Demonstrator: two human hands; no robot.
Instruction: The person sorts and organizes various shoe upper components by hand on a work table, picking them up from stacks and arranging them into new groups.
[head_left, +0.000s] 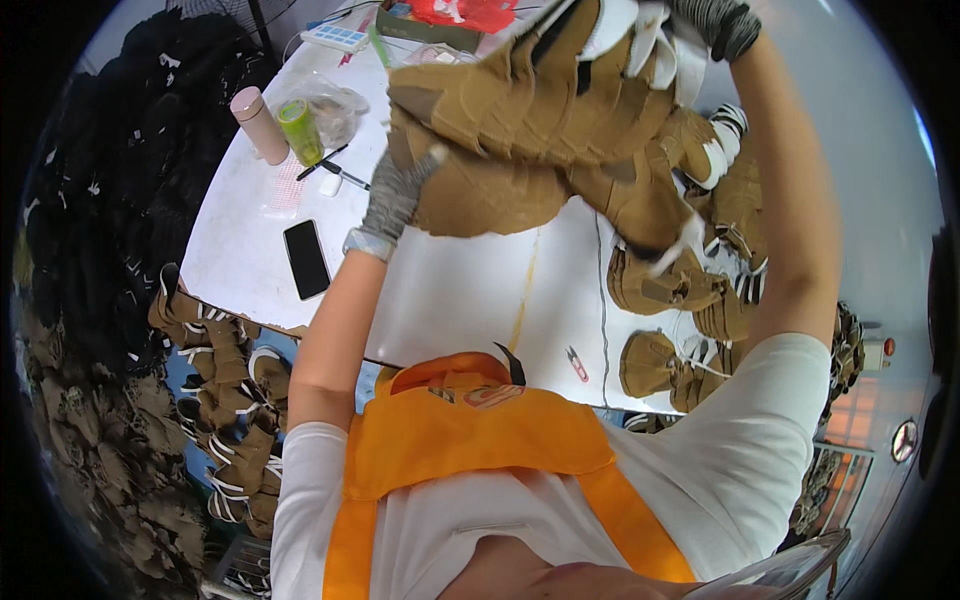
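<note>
1. You are holding a bundle (530, 115) of brown, fabric-like pieces in the upper middle of the frame, above the table (450, 290); white straps (655, 60) are hanging from its upper right part.
2. Your left hand (400, 190), in a grey knit glove, is gripping the bundle's lower left edge. A fingertip is pressing on the front face; the other fingers are hiding, so you cannot tell their spread.
3. Your right hand (720, 28), also gloved in grey, is reaching the upper right, beside the white straps. The top edge is cutting it off, so whether its fingers are pinching or spreading, you cannot tell.
4. More brown pieces (655, 285) are lying in piles along the right side of the table, some with white straps.
5. Toward the upper left, a pink bottle (258, 125) and a green cup (300, 133) are standing side by side, with a clear bag (335, 110) resting near them.
6. A black phone (307, 260) is lying below these, at centre left.
7. Small red snips (578, 364) are lying near the table's front edge, right of your orange apron (480, 435).
8. A dark heap (130, 190) is filling the far left.
</note>
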